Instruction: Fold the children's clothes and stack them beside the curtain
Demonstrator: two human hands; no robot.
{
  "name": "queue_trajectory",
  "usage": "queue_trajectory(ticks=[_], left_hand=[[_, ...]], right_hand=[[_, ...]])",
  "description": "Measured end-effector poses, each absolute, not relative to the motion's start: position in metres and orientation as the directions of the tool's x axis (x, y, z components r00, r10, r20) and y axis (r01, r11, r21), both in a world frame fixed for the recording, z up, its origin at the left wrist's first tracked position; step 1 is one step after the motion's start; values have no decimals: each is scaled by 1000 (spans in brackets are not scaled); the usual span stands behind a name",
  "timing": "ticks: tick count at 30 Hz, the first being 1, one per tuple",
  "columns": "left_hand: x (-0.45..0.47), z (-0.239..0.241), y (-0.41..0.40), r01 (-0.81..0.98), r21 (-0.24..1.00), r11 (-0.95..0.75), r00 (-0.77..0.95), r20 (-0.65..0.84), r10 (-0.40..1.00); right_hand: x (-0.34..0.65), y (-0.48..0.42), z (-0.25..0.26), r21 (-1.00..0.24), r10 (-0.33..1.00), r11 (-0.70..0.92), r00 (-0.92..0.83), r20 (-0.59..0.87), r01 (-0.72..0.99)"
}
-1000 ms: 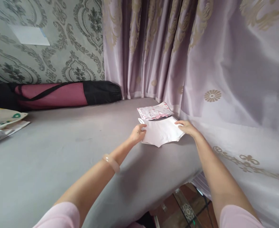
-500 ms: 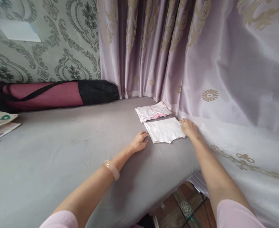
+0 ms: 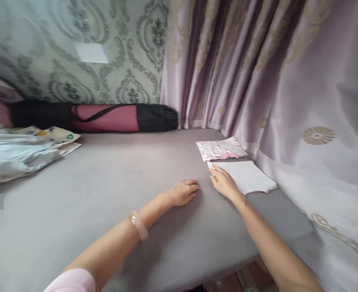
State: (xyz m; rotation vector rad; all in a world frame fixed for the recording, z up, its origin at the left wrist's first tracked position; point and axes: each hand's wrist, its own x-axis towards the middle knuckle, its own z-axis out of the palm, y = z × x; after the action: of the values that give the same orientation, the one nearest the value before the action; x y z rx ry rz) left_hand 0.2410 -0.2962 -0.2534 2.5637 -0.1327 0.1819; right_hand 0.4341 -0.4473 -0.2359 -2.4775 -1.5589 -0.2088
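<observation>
A folded white garment [image 3: 252, 176] lies flat on the grey sheet [image 3: 112, 178] near the curtain. My right hand [image 3: 224, 182] rests over its left edge, fingers stretched out and touching the cloth. Left of it, apart from the garment, my left hand [image 3: 185, 192] hovers or rests just at the sheet, fingers extended and nothing in them. Just behind the white garment sits a folded pink-and-white patterned cloth [image 3: 220, 149]. A pale bangle [image 3: 139, 226] circles my left wrist.
A long black and pink bag [image 3: 106, 118] with a strap lies along the patterned wall. Rumpled light cloths [image 3: 20, 152] are piled at the left. A lilac curtain [image 3: 288, 93] hangs down the right side. The bed edge runs along the lower right.
My right hand has moved from the white garment's right side to its left edge. My left hand has come away from the garment. The view has turned left, bringing in the cloth pile.
</observation>
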Motion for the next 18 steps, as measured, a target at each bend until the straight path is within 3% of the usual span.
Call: queue_trajectory(ticks=[11, 18], left_hand=[[171, -234, -250, 87, 281, -956, 993, 55, 106], [120, -227, -217, 249, 325, -912, 957, 62, 284]], right_hand=[[384, -390, -281, -212, 936, -55, 125, 329, 976], [334, -350, -267, -276, 946, 76, 18, 323, 958]])
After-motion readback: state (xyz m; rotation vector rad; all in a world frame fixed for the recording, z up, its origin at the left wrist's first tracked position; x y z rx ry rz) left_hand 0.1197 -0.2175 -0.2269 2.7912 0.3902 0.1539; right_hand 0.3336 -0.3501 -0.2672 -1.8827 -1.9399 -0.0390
